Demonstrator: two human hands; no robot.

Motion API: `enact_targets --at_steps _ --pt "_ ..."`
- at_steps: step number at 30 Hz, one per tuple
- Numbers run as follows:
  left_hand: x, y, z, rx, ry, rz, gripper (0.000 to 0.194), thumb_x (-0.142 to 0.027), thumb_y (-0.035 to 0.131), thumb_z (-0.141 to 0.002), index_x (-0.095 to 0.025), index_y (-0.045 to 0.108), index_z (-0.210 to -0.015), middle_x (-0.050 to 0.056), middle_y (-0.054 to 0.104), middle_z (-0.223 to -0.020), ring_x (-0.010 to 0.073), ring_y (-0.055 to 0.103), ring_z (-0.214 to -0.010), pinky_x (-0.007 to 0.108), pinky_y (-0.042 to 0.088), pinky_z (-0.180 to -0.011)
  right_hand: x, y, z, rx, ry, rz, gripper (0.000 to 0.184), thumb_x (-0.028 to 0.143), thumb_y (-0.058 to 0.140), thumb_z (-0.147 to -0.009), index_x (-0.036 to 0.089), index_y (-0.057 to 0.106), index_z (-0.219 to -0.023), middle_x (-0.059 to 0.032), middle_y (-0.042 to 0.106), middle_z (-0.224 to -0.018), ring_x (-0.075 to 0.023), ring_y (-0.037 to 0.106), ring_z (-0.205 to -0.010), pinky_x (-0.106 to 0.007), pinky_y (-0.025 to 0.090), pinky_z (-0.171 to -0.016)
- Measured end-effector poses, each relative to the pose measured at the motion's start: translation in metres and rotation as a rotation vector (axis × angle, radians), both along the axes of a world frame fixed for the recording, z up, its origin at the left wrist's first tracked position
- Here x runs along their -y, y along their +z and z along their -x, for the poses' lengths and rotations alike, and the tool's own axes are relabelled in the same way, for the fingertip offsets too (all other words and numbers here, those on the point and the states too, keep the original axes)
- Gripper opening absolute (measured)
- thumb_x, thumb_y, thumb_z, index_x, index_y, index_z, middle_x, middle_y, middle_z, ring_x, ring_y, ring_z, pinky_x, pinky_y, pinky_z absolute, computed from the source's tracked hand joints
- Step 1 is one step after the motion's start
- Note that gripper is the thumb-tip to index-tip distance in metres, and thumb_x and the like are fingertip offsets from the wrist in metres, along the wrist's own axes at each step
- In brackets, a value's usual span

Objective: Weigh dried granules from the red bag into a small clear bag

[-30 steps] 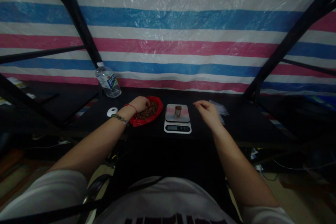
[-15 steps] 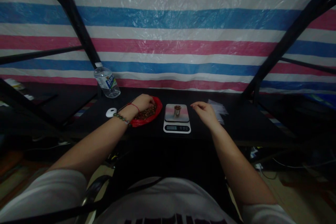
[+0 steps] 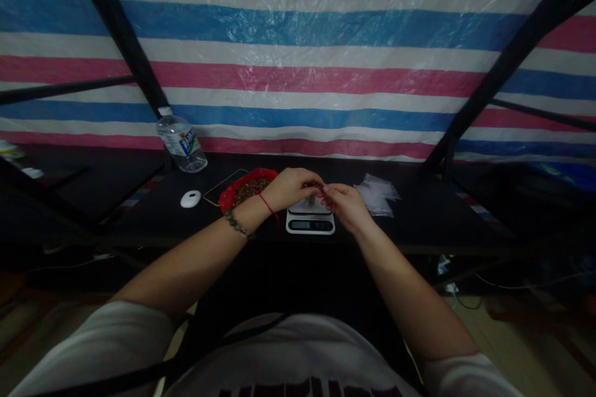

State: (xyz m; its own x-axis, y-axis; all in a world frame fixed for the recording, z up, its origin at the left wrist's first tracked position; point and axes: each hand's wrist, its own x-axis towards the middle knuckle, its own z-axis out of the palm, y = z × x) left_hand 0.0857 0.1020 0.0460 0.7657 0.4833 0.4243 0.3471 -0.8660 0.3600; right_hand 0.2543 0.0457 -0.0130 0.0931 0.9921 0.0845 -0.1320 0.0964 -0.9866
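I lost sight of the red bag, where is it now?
Head view: the red bag lies on the black table, left of the scale, just behind the left hand, right of the white puck.

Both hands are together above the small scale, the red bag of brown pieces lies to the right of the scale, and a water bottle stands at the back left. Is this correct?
Not quite. In the head view the red bag lies to the left of the scale, not the right. The rest holds: the left hand and right hand meet above the scale, and the water bottle stands at the back left.
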Motion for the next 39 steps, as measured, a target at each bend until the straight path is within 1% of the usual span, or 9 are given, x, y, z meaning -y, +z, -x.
enact_targets --at_steps 6,10,13,16,19,22,26,30,39 --pt "-0.002 -0.012 0.004 0.015 0.036 0.036 0.016 -0.025 0.06 -0.084 -0.021 0.072 -0.095 0.002 0.072 -0.094 0.0159 0.065 -0.09 0.026 0.047 -0.082 -0.004 -0.006 0.004 0.027 -0.028 -0.005 0.028 0.045 0.072 -0.067 0.018 0.07 -0.073 -0.0051 0.069 -0.073 -0.0128 0.059 -0.059 -0.023 0.042 -0.05" --pt "-0.007 -0.022 0.007 0.161 0.121 0.171 0.016 -0.028 0.063 -0.081 -0.019 0.072 -0.091 0.002 0.073 -0.088 0.0152 0.066 -0.083 0.026 0.05 -0.078 -0.014 -0.012 0.0 0.182 -0.097 -0.061 0.029 0.045 0.069 -0.069 0.018 0.072 -0.077 -0.0045 0.069 -0.071 -0.0144 0.06 -0.06 -0.024 0.043 -0.053" --pt "-0.013 -0.034 0.018 0.29 0.252 0.298 0.018 -0.029 0.066 -0.078 -0.017 0.072 -0.091 0.003 0.073 -0.089 0.0154 0.067 -0.081 0.025 0.051 -0.075 -0.026 -0.018 -0.011 0.397 -0.179 -0.14 0.028 0.043 0.065 -0.072 0.017 0.073 -0.078 -0.0047 0.07 -0.071 -0.0164 0.061 -0.064 -0.027 0.045 -0.058" --pt "-0.017 -0.046 0.039 0.314 0.335 0.368 0.02 -0.031 0.066 -0.078 -0.017 0.072 -0.091 0.004 0.073 -0.089 0.0166 0.067 -0.081 0.027 0.053 -0.077 -0.037 -0.026 -0.025 0.675 -0.224 -0.207 0.026 0.039 0.062 -0.075 0.017 0.073 -0.082 -0.0058 0.071 -0.078 -0.0185 0.063 -0.07 -0.03 0.046 -0.064" --pt "-0.015 -0.054 0.061 0.338 0.416 0.421 0.023 -0.034 0.066 -0.078 -0.018 0.072 -0.094 0.004 0.073 -0.094 0.0177 0.067 -0.084 0.028 0.053 -0.081 -0.042 -0.027 -0.032 0.938 -0.195 -0.305 0.021 0.033 0.061 -0.078 0.019 0.074 -0.087 -0.0062 0.071 -0.083 -0.0186 0.063 -0.073 -0.03 0.047 -0.067" --pt "-0.008 -0.058 0.077 0.375 0.475 0.461 0.025 -0.034 0.067 -0.076 -0.018 0.072 -0.094 0.004 0.073 -0.098 0.0183 0.067 -0.088 0.028 0.053 -0.084 -0.043 -0.019 -0.031 1.146 -0.113 -0.42 0.017 0.025 0.059 -0.081 0.02 0.074 -0.087 -0.0065 0.07 -0.084 -0.0194 0.062 -0.078 -0.031 0.046 -0.071" --pt "0.001 -0.061 0.086 0.388 0.497 0.468 0.024 -0.033 0.068 -0.075 -0.018 0.073 -0.093 0.003 0.073 -0.098 0.0178 0.067 -0.088 0.027 0.053 -0.084 -0.048 -0.009 -0.028 1.289 -0.026 -0.458 0.016 0.019 0.06 -0.08 0.022 0.074 -0.086 -0.0066 0.068 -0.083 -0.0209 0.061 -0.08 -0.033 0.045 -0.077" --pt "0.004 -0.065 0.089 0.36 0.492 0.445 0.024 -0.035 0.068 -0.075 -0.019 0.073 -0.092 0.003 0.074 -0.094 0.0182 0.067 -0.084 0.028 0.053 -0.08 -0.055 -0.008 -0.029 1.314 0.016 -0.495 0.018 0.018 0.06 -0.08 0.024 0.075 -0.089 -0.0064 0.067 -0.084 -0.0216 0.06 -0.082 -0.035 0.044 -0.08" --pt "0.004 -0.069 0.094 0.398 0.455 0.476 0.024 -0.034 0.068 -0.075 -0.018 0.073 -0.092 0.004 0.073 -0.095 0.0184 0.067 -0.083 0.03 0.054 -0.08 -0.052 -0.012 -0.031 1.46 -0.036 -0.51 0.019 0.025 0.056 -0.084 0.021 0.074 -0.089 -0.0087 0.065 -0.084 -0.0231 0.059 -0.082 -0.036 0.045 -0.079"
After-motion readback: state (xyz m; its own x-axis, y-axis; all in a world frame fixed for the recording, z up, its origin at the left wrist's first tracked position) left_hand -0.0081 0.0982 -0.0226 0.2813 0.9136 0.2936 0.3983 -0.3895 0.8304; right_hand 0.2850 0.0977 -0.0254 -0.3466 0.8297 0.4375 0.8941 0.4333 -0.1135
